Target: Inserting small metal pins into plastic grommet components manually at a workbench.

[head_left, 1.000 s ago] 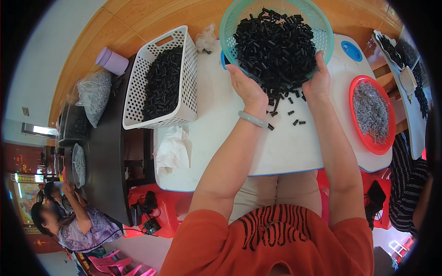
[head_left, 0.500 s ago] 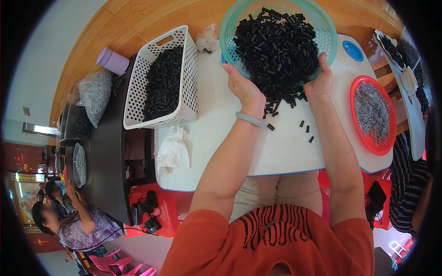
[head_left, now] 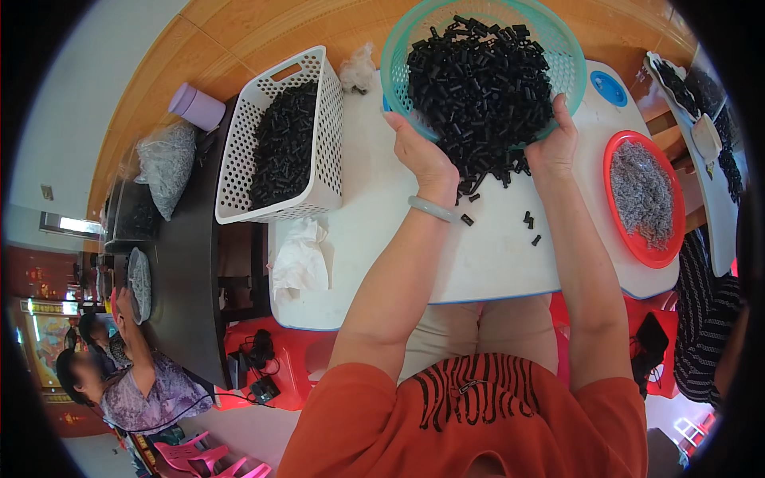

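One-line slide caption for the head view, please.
Left hand and right hand hold a green basket of small black parts at a white table.

Three loose parts point(head_left: 530, 223): slid nearer table's point(head_left: 358, 231) near edge, beside right forearm point(head_left: 586, 239) | basket point(head_left: 567, 64): rim slightly nearer table's right edge | co-worker's hand point(head_left: 123, 306): shifted along dish point(head_left: 140, 287)

Far rim of the green basket point(head_left: 566, 68) is chopped by the top edge, and the left hand point(head_left: 426, 159) and right hand point(head_left: 552, 151) at its near side have fingers mostly hidden. Way left of it, someone's face point(head_left: 83, 373) is blurred; right of it, striped clothing point(head_left: 700, 334) gets cut off by the dark lens border.
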{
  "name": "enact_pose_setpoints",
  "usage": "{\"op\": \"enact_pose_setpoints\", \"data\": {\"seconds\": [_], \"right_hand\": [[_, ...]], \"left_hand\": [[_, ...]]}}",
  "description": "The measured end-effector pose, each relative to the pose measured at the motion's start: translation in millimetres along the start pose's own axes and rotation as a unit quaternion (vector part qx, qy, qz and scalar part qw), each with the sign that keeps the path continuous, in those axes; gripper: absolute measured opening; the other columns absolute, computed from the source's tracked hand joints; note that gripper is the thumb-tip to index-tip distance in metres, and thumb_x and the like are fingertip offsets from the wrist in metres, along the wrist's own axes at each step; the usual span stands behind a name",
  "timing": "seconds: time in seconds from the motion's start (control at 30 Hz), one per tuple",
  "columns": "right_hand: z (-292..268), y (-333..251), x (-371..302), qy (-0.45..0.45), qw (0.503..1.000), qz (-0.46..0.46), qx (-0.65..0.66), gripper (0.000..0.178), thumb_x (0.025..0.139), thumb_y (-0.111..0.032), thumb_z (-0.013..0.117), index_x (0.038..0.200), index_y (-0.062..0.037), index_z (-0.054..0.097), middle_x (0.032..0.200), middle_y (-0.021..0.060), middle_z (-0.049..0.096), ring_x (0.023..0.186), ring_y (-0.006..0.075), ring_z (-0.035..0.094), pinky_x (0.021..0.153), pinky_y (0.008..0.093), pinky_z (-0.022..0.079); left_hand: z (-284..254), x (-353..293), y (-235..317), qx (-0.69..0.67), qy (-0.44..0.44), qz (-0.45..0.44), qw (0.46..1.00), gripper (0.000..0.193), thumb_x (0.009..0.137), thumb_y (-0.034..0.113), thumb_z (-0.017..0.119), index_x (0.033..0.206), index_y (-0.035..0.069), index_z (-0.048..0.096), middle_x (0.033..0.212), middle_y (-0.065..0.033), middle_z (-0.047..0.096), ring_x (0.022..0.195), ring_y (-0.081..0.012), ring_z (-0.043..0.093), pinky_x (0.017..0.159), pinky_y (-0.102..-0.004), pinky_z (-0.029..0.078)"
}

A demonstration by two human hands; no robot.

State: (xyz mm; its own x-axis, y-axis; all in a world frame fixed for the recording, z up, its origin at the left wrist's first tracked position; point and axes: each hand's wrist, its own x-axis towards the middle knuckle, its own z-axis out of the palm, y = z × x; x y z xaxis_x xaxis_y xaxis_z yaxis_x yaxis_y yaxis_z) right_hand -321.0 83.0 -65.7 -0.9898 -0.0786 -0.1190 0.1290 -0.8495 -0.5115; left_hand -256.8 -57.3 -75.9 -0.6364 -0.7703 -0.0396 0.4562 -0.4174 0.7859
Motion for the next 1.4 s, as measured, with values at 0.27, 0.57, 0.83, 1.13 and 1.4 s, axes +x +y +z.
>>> {"op": "enact_pose_setpoints", "data": {"seconds": [0.27,0.57,0.83,1.13,1.4], "right_hand": [[-7.4,-0.8,5.7,-0.014,1.0,-0.01,0.004,0.047,0.093,-0.032,0.053,0.13,-0.005,0.048,0.13,0.0113,0.054,0.121,0.0293,0.05,0.105,0.0445,0.037],[-4.1,-3.9,2.9,-0.006,1.0,-0.006,0.013,0.045,0.092,-0.032,0.054,0.128,-0.0039,0.051,0.126,0.0119,0.057,0.116,0.0295,0.054,0.102,0.0445,0.041],[-4.3,-5.5,3.6,0.012,1.0,-0.002,0.004,0.045,0.091,-0.032,0.056,0.126,-0.0041,0.053,0.122,0.0115,0.06,0.114,0.0292,0.056,0.101,0.0446,0.042],[-9.5,-7.1,6.8,0.002,1.0,0.003,0.012,0.044,0.091,-0.032,0.055,0.125,-0.0044,0.054,0.122,0.011,0.06,0.114,0.0288,0.056,0.101,0.0443,0.041],[-6.4,-9.2,4.1,-0.001,1.0,0.003,0.022,0.043,0.091,-0.031,0.056,0.126,-0.0052,0.054,0.123,0.0105,0.06,0.115,0.0282,0.055,0.103,0.0435,0.04]], "left_hand": [[1.3,1.6,2.7,-0.018,-0.003,0.017,1.0,0.066,0.097,0.056,0.031,0.122,0.0,0.052,0.119,-0.0085,0.057,0.106,-0.0194,0.053,0.095,-0.031,0.04],[-0.3,3.6,-2.4,-0.015,-0.012,0.018,1.0,0.064,0.097,0.056,0.033,0.12,0.0,0.054,0.114,-0.0073,0.059,0.103,-0.0177,0.054,0.092,-0.0297,0.041],[0.0,1.7,7.1,0.005,-0.035,-0.027,0.999,0.065,0.097,0.058,0.033,0.122,0.002,0.054,0.118,-0.0077,0.058,0.105,-0.0174,0.054,0.095,-0.0302,0.04],[0.6,0.5,13.2,0.033,-0.066,-0.028,0.997,0.073,0.094,0.064,0.031,0.133,0.003,0.045,0.129,-0.0101,0.05,0.116,-0.0212,0.047,0.103,-0.0326,0.033],[-3.9,2.3,5.4,0.191,-0.06,-0.02,0.979,0.082,0.092,0.067,0.03,0.129,-0.004,0.046,0.127,-0.01,0.051,0.116,-0.0186,0.045,0.103,-0.0305,0.031]]}}
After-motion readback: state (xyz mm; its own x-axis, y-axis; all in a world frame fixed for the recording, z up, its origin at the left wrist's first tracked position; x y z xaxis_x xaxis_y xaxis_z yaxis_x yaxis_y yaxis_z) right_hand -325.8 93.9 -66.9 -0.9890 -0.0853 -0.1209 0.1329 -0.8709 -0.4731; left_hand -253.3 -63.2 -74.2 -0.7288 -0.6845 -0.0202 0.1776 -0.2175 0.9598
